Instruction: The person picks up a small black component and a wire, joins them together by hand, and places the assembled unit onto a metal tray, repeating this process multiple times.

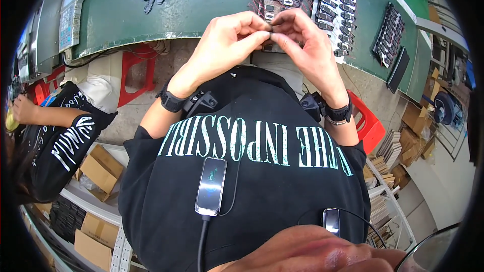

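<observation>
A small dark part (270,26) sits pinched between the fingertips of both hands, held in the air above the person's lap, just off the near edge of the green workbench (201,0). The left hand (222,45) and the right hand (307,45) press together around it, thumbs and forefingers closed on it, so most of the piece is hidden and its exact shape cannot be told. Because the grip is so fine and nothing lies beneath the part, a slip would likely drop it past the lap toward the floor, among the red stools (370,126), where it would be hard to find. Squeezing or twisting too hard could bend or crack it. Just beyond the knuckles lie rows of similar dark parts on the bench (333,0); a careless elbow or a sudden reach could scatter them. A second person's arm (45,116) works at the far left, well apart
</observation>
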The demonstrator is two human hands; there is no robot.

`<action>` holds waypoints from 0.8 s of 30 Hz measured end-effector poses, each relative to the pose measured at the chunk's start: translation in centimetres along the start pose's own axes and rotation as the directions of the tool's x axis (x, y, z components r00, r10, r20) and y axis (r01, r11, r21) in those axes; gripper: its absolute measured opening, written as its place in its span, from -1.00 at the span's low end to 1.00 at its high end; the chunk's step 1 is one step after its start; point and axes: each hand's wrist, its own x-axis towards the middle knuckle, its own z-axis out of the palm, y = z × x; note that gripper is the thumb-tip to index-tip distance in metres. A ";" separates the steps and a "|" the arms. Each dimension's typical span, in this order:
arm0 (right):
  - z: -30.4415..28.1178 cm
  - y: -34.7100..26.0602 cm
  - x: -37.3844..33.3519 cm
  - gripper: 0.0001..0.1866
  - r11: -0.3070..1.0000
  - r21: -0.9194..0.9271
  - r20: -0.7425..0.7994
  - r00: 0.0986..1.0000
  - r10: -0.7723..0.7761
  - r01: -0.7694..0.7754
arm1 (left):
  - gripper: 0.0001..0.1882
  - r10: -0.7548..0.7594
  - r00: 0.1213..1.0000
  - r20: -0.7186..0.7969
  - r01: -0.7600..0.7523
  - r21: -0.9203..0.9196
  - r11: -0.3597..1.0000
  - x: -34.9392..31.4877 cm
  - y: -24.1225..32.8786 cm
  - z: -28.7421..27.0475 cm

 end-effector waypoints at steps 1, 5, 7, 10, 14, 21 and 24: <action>0.1 -0.1 0.0 -0.74 1.000 0.000 0.017 1.000 0.008 -0.008 | -0.81 -0.067 0.997 0.043 0.070 -0.052 0.996 -0.2 0.0 -0.4; 0.0 -0.7 0.6 -0.80 0.975 -0.210 -0.127 0.987 -0.100 0.072 | -0.82 -0.023 0.991 -0.134 -0.004 -0.198 0.980 -0.8 -0.6 -1.4; 0.2 0.4 1.8 -0.82 0.901 -0.405 -0.146 0.962 -0.231 0.155 | -0.81 0.000 0.981 -0.192 -0.036 -0.186 0.982 -0.5 -0.7 -2.5; 0.6 1.2 3.0 -0.85 0.621 -0.740 -0.100 0.871 -0.481 0.258 | -0.81 0.049 0.951 -0.306 -0.102 -0.157 0.982 0.0 -0.6 -3.3; 1.0 1.0 3.5 -0.81 0.585 -0.782 -0.128 0.862 -0.491 0.217 | -0.81 0.059 0.927 -0.370 -0.122 -0.150 0.981 0.1 -0.7 -3.4; 0.5 1.1 4.0 -0.79 0.526 -0.814 -0.055 0.869 -0.492 0.246 | -0.77 0.076 0.899 -0.431 -0.159 -0.160 0.974 1.1 -1.0 -3.0; -0.3 0.1 2.9 -0.80 0.734 -0.657 -0.222 0.887 -0.405 0.171 | -0.72 0.050 0.942 -0.333 -0.086 -0.095 0.992 1.9 -1.0 -2.8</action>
